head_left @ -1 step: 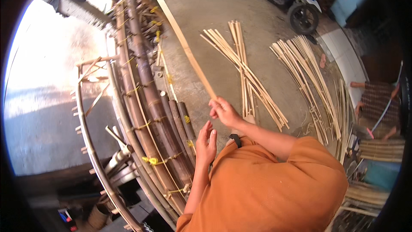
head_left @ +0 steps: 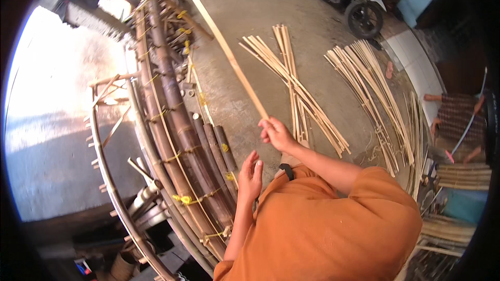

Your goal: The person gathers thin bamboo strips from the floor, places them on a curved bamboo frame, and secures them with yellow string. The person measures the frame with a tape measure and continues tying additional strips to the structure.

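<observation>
My right hand (head_left: 276,134) grips the near end of a long, pale bamboo strip (head_left: 229,54). The strip slants away to the upper left and runs out of view at the top edge. Just below and left of it, my left hand (head_left: 251,177) is held up with its fingers extended and nothing in it. Beyond my hands, bundles of thin bamboo strips (head_left: 312,109) lie crossed on the concrete floor. A second spread of strips (head_left: 370,93) lies farther right.
Dark bamboo poles (head_left: 182,109) tied with yellow cord run along my left, beside a bamboo ladder-like frame (head_left: 104,171). Short bamboo pieces (head_left: 225,148) stand near them. A motorbike (head_left: 359,5) is parked at the far right. Another person (head_left: 461,119) sits at the right edge.
My right hand, with the strip's near end, has shifted slightly right. The strip's angle has changed a little. My left hand stays open in nearly the same place.
</observation>
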`<state>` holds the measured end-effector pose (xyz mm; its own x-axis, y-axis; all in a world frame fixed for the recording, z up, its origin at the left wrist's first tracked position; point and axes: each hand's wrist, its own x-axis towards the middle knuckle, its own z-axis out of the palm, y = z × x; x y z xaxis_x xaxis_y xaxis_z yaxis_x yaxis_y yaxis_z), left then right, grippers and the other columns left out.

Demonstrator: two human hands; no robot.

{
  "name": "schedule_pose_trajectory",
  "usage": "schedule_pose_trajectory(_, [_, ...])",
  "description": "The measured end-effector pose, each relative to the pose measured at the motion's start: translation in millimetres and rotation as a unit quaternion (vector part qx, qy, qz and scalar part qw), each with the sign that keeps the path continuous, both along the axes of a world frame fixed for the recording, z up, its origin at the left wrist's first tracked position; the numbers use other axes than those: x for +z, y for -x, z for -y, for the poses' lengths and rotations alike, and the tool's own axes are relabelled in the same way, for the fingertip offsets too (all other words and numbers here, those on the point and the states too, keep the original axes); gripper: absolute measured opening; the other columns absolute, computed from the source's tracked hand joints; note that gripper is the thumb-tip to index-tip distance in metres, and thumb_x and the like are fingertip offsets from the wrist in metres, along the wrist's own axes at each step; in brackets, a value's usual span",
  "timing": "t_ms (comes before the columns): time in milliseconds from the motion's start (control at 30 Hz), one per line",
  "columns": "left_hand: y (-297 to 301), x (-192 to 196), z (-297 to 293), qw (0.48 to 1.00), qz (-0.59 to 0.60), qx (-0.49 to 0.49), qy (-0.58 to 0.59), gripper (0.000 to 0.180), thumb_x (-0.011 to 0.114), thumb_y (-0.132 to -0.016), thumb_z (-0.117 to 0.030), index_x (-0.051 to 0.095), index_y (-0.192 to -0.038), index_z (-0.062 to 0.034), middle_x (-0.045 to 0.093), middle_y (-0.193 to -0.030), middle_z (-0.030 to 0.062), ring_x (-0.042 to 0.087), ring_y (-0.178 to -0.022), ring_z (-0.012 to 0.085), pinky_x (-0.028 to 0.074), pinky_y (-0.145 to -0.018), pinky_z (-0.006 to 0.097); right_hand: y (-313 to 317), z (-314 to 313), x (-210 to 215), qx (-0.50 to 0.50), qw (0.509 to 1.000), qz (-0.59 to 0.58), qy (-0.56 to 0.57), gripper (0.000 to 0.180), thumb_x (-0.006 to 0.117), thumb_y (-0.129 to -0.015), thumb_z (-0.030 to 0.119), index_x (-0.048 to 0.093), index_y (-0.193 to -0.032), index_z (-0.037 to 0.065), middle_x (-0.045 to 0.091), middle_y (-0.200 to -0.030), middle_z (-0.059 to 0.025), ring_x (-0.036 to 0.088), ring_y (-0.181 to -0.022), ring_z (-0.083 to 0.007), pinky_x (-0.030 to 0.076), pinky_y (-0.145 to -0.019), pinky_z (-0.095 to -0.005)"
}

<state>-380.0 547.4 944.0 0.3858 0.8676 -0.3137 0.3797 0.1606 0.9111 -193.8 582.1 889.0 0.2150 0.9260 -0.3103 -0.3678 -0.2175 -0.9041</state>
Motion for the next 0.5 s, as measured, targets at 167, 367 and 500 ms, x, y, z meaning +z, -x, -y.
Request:
schedule_pose_trajectory(167, [-17, -25, 0, 0.992, -0.011, -0.068, 0.104, 0.044, 0.056, -0.104, -0.024, 0.054, -0.136, 0.0062, 0.067, -0.121, 0.0146, 0.063, -0.107, 0.0193, 0.048, -0.096, 0.033, -109, 69, -97, -0.109, 0.935, 0.314, 0.124, 0.028, 0.053, -0.103, 0.031, 0.061, -0.108, 0.005, 0.065, -0.073, -0.0097, 0.065, -0.066, -0.0206, 0.052, -0.064, -0.0385])
schedule_pose_trajectory(367, [-32, -44, 6, 0.985, -0.047, -0.152, 0.066, 0.044, 0.055, -0.104, -0.027, 0.056, -0.134, 0.0054, 0.068, -0.119, 0.0166, 0.065, -0.106, 0.0214, 0.049, -0.093, 0.034, -127, 200, -128, -0.062, 0.915, 0.265, 0.299, 0.028, 0.05, -0.1, 0.024, 0.059, -0.116, 0.003, 0.07, -0.085, -0.0152, 0.07, -0.077, -0.0283, 0.053, -0.072, -0.0432])
schedule_pose_trajectory(500, [-37, -97, 39, 0.966, -0.081, -0.245, 0.001, 0.043, 0.057, -0.102, -0.032, 0.06, -0.13, 0.0016, 0.07, -0.112, 0.0261, 0.069, -0.106, 0.0318, 0.053, -0.089, 0.04, -99, 274, -148, 0.071, 0.861, 0.314, 0.393, 0.026, 0.051, -0.1, 0.019, 0.06, -0.116, 0.001, 0.071, -0.086, -0.0101, 0.068, -0.071, -0.0186, 0.053, -0.067, -0.038])
